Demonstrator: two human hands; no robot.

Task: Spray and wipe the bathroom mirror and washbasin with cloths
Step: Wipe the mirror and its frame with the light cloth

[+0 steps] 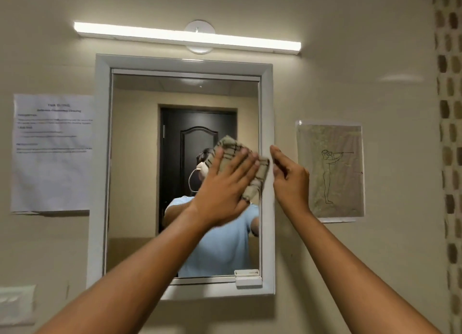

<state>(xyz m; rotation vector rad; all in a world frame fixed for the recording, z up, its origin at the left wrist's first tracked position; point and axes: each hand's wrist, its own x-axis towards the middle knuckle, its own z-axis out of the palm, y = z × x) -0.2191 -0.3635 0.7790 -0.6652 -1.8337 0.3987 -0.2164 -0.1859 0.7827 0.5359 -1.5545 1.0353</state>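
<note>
One beige dark-striped cloth (246, 163) pressed flat on mirror (150, 183) by left hand (225, 186), fingers straight; right hand (290, 178) loose, holding nothing.

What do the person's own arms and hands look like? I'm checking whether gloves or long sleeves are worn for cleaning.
Both forearms are bare up to the frame's bottom edge. The left hand and right hand wear no gloves; no rings, watch or markings show. No sleeves are visible on the arms themselves.
</note>
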